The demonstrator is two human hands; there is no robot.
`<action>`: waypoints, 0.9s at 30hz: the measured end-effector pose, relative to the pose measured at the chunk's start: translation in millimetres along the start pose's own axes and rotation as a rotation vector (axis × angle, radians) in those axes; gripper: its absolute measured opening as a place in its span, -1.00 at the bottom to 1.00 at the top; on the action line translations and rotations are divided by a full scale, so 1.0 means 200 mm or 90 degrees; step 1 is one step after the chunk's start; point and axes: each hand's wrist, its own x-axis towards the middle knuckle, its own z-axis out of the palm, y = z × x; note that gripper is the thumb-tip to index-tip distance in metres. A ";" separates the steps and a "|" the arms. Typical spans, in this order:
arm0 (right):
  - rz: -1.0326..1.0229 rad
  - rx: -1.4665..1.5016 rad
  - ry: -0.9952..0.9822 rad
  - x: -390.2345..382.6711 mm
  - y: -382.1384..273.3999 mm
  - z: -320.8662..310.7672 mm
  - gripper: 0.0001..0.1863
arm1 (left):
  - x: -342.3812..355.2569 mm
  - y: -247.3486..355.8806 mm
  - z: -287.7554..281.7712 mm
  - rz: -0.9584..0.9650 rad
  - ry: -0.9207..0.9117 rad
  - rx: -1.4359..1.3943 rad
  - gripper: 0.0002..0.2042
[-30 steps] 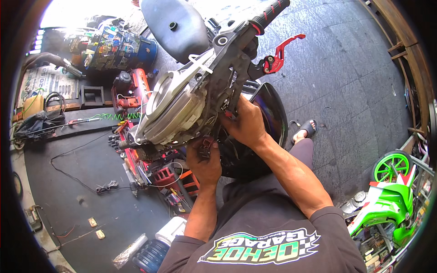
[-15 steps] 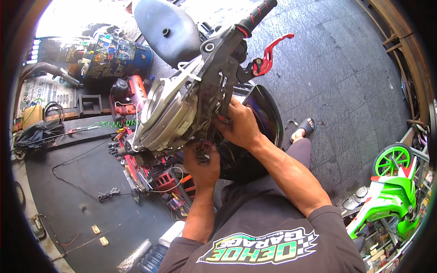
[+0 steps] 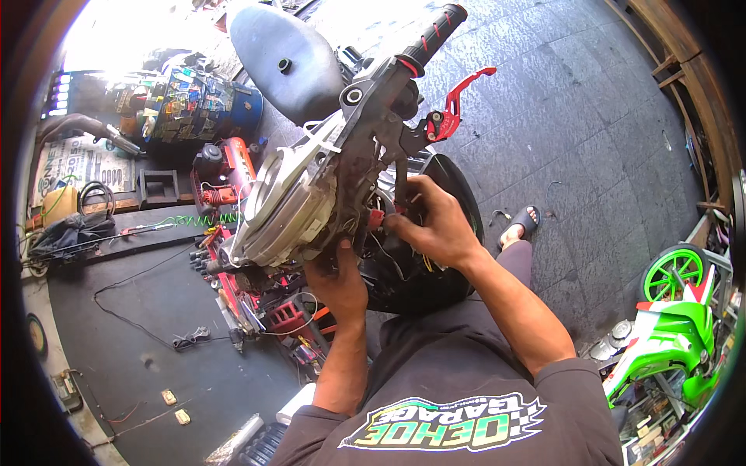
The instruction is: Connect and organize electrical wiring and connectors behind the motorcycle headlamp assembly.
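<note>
A scooter's front end stands before me, with a clear-lensed headlight unit (image 3: 284, 206) and a dark handlebar (image 3: 365, 147) exposed. My left hand (image 3: 338, 287) is closed at the headlight's lower edge, thumb up along its back and fingers mostly hidden beneath. My right hand (image 3: 439, 225) has its fingers bent and its thumb toward them, behind the handlebar; what lies between them is not clear. Close to that thumb sits a small red connector (image 3: 375, 219) among loose wires. A black grip (image 3: 434, 39) and a red brake lever (image 3: 451, 109) project at the far end.
A scooter seat (image 3: 287, 66) stands beyond the headlight. At left are a blue drum (image 3: 241, 109), a red compressor (image 3: 233, 171) and a dark bench top (image 3: 132, 303) with a cable. A green and white motorbike (image 3: 660, 334) stands at right.
My right hand has drawn back slightly right and down from the handlebar, uncovering the red connector. My left hand has turned, its thumb now upward on the headlight's back. The handlebar has shifted slightly.
</note>
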 end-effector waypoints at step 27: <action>0.078 0.309 -0.041 -0.04 -0.09 -0.09 -0.73 | 0.06 0.24 0.02 0.031 -0.161 0.280 -0.78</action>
